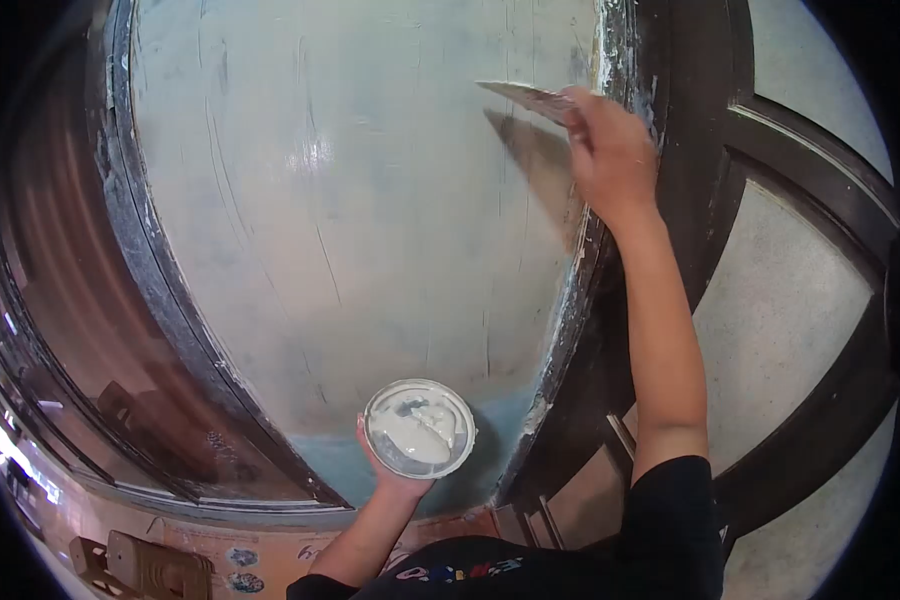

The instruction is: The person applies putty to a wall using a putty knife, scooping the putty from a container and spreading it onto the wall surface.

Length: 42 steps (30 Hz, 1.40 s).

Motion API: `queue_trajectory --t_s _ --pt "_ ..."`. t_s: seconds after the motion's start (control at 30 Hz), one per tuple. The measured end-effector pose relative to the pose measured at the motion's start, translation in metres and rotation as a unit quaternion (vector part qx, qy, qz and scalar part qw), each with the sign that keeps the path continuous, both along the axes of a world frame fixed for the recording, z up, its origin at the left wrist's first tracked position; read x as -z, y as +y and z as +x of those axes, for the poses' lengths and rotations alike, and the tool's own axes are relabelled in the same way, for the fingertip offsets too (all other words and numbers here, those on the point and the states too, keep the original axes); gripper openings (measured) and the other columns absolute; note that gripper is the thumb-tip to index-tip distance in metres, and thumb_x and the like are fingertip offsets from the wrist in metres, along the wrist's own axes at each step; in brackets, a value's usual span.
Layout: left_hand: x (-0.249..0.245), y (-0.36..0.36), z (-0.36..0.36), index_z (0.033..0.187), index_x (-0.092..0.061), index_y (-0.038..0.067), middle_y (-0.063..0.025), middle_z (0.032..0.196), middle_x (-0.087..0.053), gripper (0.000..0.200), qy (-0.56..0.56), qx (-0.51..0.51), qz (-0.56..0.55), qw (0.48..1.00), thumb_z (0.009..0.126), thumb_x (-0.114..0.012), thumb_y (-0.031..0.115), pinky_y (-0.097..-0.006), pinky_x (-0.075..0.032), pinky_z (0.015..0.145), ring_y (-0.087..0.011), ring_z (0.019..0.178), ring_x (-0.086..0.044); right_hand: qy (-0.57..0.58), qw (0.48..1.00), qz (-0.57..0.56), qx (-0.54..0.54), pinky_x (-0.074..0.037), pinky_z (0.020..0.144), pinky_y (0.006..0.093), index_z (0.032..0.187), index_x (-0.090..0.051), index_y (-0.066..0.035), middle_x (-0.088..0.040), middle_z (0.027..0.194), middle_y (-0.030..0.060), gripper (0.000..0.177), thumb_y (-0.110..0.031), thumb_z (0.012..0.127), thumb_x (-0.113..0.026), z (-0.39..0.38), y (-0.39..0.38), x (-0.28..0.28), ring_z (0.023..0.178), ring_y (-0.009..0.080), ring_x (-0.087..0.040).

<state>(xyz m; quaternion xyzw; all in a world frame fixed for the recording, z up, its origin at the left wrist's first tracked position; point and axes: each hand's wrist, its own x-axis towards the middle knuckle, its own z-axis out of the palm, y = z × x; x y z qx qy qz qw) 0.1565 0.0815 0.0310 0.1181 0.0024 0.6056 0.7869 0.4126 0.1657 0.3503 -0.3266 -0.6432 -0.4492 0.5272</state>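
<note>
My right hand is closed around a putty knife, its wide blade pointing left close over the upper right of the wall panel. The blade casts a shadow on the panel, which is pale and marked with thin ridges and streaks. Low in front of me, my left hand supports a round tub from below and at its left side. White putty lies smeared inside the tub, with grey bottom showing through. Most of the left fingers are hidden beneath it.
Dark frame strips with chipped paint border the panel. To the right is a dark door with pale insets. A glossy brown window lies to the left. Brown plastic stools stand on the floor at the lower left.
</note>
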Motion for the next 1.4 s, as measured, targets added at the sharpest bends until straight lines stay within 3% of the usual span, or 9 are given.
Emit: queue_trajectory --t_s 0.27,0.37,0.47,0.6,0.7,0.77,1.17,1.27,1.4 --pt "0.016 -0.001 0.004 0.136 -0.052 0.014 -0.0125 0.139 -0.052 0.076 -0.005 -0.028 -0.017 0.999 0.086 -0.042 0.071 -0.055 -0.039 0.107 -0.036 0.127 -0.049 -0.09 0.995 0.017 0.049 -0.05 0.073 0.0413 0.112 -0.062 -0.018 -0.066 0.088 0.0022 0.034 -0.007 0.079 -0.065 0.01 -0.002 -0.011 0.086 0.0258 -0.064" --pt "0.018 -0.009 0.007 0.136 -0.052 0.014 -0.0125 0.139 -0.052 0.076 0.003 -0.038 -0.019 0.999 0.086 -0.042 0.071 -0.0549 -0.039 0.107 -0.036 0.127 -0.049 -0.082 0.996 -0.029 0.004 -0.049 0.073 0.0418 0.111 -0.062 -0.014 -0.064 0.086 0.0059 0.034 -0.001 0.08 -0.061 0.013 0.003 -0.007 0.083 0.0291 -0.063" --pt "0.021 -0.01 0.009 0.136 -0.052 0.014 -0.0127 0.14 -0.052 0.076 -0.002 -0.05 -0.02 0.999 0.086 -0.042 0.071 -0.0553 -0.038 0.107 -0.0362 0.127 -0.049 -0.086 0.995 -0.007 0.039 -0.048 0.072 0.0424 0.109 -0.061 -0.013 -0.061 0.081 0.0059 0.036 0.001 0.076 -0.062 0.005 -0.017 0.007 0.081 0.0288 -0.062" --pt "0.03 -0.015 0.01 0.136 -0.052 0.014 -0.0119 0.141 -0.051 0.077 -0.012 -0.057 -0.041 0.997 0.086 -0.041 0.072 -0.0561 -0.038 0.107 -0.0366 0.127 -0.049 -0.047 0.999 -0.004 -0.021 -0.046 0.069 0.0409 0.108 -0.061 -0.013 -0.06 0.08 0.0049 0.038 0.001 0.073 -0.064 0.005 0.007 0.036 0.078 0.0275 -0.061" --pt "0.025 -0.018 0.01 0.136 -0.052 0.015 -0.0117 0.141 -0.051 0.078 -0.013 -0.054 -0.042 0.998 0.085 -0.042 0.073 -0.0566 -0.037 0.108 -0.0367 0.127 -0.048 -0.089 0.996 -0.023 0.012 -0.045 0.068 0.0391 0.108 -0.06 -0.013 -0.061 0.08 0.0039 0.038 0.0 0.073 -0.065 0.005 -0.007 0.036 0.077 0.0257 -0.061" --pt "0.023 -0.018 0.011 0.136 -0.052 0.015 -0.0115 0.141 -0.051 0.077 -0.011 -0.056 -0.013 0.998 0.085 -0.041 0.073 -0.0563 -0.037 0.108 -0.0364 0.128 -0.048 -0.067 0.996 0.015 0.055 -0.044 0.069 0.0365 0.105 -0.062 -0.018 -0.06 0.08 -0.0004 0.033 -0.005 0.075 -0.068 0.004 -0.009 0.038 0.079 0.0196 -0.062" --pt "0.028 -0.037 0.001 0.134 -0.054 0.015 -0.0117 0.138 -0.054 0.076 -0.005 -0.067 -0.02 0.998 0.085 -0.042 0.072 -0.0551 -0.039 0.107 -0.0358 0.126 -0.05 -0.062 0.998 0.028 0.013 -0.045 0.06 0.0368 0.105 -0.065 -0.018 -0.053 0.073 0.0021 0.038 -0.005 0.07 -0.069 0.012 0.007 0.073 0.07 0.0216 -0.058" --pt "0.023 -0.043 -0.002 0.133 -0.054 0.015 -0.0117 0.137 -0.054 0.076 -0.002 -0.065 -0.018 0.998 0.086 -0.041 0.072 -0.0545 -0.038 0.107 -0.0357 0.126 -0.05 -0.046 0.996 0.074 0.025 -0.048 0.061 0.0411 0.105 -0.063 -0.014 -0.058 0.076 0.008 0.033 -0.001 0.075 -0.068 0.018 -0.009 0.047 0.071 0.0284 -0.06" --pt "0.032 -0.042 -0.005 0.132 -0.055 0.014 -0.0119 0.136 -0.055 0.075 0.004 -0.08 -0.036 0.996 0.086 -0.041 0.071 -0.0552 -0.038 0.108 -0.0362 0.125 -0.05 0.009 0.991 0.135 0.016 -0.05 0.061 0.0412 0.108 -0.067 -0.016 -0.062 0.075 0.0077 0.021 -0.012 0.088 -0.067 0.015 -0.015 -0.038 0.07 0.0297 -0.062"
